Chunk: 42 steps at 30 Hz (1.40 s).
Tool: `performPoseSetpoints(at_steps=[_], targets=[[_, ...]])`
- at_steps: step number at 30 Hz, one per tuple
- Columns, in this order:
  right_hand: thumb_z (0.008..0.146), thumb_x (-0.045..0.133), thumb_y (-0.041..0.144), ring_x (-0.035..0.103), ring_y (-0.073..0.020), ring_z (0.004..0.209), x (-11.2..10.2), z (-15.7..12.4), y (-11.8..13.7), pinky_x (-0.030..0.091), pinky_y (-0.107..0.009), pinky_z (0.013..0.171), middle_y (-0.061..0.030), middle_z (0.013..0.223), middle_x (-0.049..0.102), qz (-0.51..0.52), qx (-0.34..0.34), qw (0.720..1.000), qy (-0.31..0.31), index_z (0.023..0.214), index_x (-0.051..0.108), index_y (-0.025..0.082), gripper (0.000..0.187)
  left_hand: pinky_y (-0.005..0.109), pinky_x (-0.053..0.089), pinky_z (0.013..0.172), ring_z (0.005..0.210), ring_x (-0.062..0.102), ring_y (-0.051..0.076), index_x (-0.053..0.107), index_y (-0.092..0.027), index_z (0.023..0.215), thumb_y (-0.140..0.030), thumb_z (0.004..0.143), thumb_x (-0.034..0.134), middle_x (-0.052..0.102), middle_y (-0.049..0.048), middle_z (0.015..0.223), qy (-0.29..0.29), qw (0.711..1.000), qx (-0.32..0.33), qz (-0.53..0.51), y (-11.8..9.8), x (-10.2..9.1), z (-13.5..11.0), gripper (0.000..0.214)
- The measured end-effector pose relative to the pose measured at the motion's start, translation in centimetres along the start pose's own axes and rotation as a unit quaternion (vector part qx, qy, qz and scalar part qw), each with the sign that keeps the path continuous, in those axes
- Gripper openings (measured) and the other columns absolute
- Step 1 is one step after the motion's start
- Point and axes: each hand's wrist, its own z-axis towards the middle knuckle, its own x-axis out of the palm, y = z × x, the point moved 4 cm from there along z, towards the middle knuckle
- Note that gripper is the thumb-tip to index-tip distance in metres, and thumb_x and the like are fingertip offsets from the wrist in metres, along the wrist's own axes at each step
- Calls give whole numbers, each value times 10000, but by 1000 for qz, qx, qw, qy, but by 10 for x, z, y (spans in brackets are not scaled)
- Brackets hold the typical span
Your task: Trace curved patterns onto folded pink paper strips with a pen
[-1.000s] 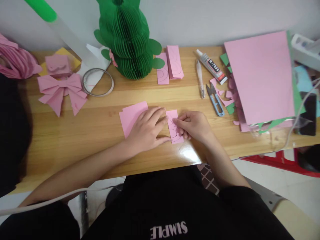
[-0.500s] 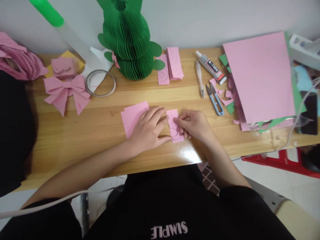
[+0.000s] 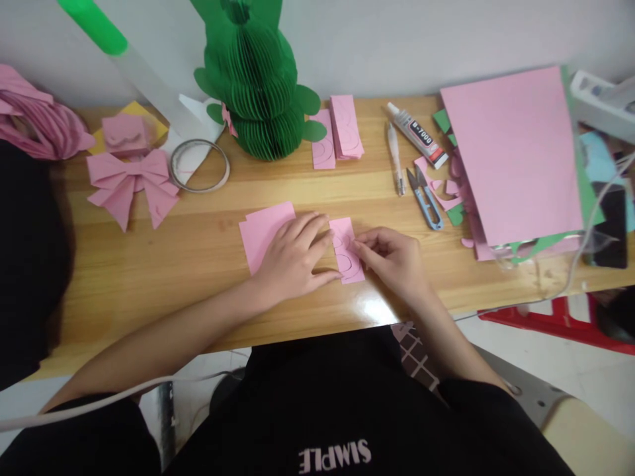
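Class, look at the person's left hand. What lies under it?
A pink sheet lies flat under the left hand, its left part showing. The fingertips reach a pink strip with drawn curves. Whatever sits beneath the palm itself is covered.

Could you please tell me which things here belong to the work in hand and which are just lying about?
In hand: marked pink strip, touched by left hand and right hand; pink sheet under the left hand.
Lying about: snips, glue tube, pen, tape ring, pink bow, green paper figure, strip stack.
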Motion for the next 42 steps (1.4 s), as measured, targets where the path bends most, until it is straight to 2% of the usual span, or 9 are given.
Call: performPoseSetpoints(at_steps=[2,4,8,19,24,28,32,38,42], targets=[[903,646,248,712,-193,780,-2,-12,4,597,-346,697,-69,892,769,-121,-147,981,-20,938,741,190,117,544,501,985,1230,567,409,683,-33,1161,-504,807,753,619,261,1315,4,1000,0,-1,0,0,0,594],[938,601,191,698,-238,984,2,-25,5,587,-414,854,-113,1083,760,-214,-260,942,-9,1089,734,181,201,549,495,993,1248,556,402,675,-48,1177,-506,822,736,612,255,1329,11,1000,-4,-1,1,1,-1,582],[957,576,157,648,-267,1100,9,-36,0,562,-421,911,-146,1232,718,-324,-343,882,11,1246,665,129,304,550,493,997,1258,549,395,668,-59,1180,-488,823,740,608,253,1334,14,1000,-9,-3,1,1,-2,563],[962,515,113,624,-283,1121,16,-42,6,503,-388,867,-156,1233,722,-415,-383,825,0,1189,664,52,278,559,501,1002,1243,560,393,678,-67,1167,-471,808,760,615,241,1321,2,1000,-17,-22,5,3,-2,547],[961,519,118,624,-273,1093,17,-41,7,494,-377,864,-159,1212,722,-433,-389,813,-10,1149,683,68,254,525,516,1005,1191,596,340,700,-72,1095,-308,887,672,660,202,1245,-53,997,-14,-57,9,-4,0,316],[964,518,131,606,-282,1088,17,-42,8,488,-400,858,-180,1204,710,-450,-387,804,-26,1141,689,83,251,490,533,975,1170,621,307,723,-129,968,-230,927,597,709,143,1148,-52,996,46,-52,3,-7,0,167],[963,517,127,592,-280,1099,17,-42,8,484,-404,863,-186,1208,698,-452,-388,803,-23,1168,679,82,266,493,521,1015,1236,601,318,689,-94,1108,-257,951,573,688,162,1249,0,994,107,-37,-2,-3,-4,255],[930,567,116,601,-283,1076,17,-41,8,490,-399,856,-195,1177,696,-433,-388,813,-28,1136,691,76,244,482,490,1063,1294,570,305,629,-56,1212,-267,993,505,643,197,1330,61,990,123,-12,-3,3,-6,329],[932,577,168,615,-287,1062,14,-36,11,517,-421,838,-188,1171,690,-382,-354,853,-11,1093,718,126,218,491,481,1069,1292,570,302,618,-40,1237,-270,1007,470,647,213,1318,67,990,126,-20,-5,3,-5,358]])
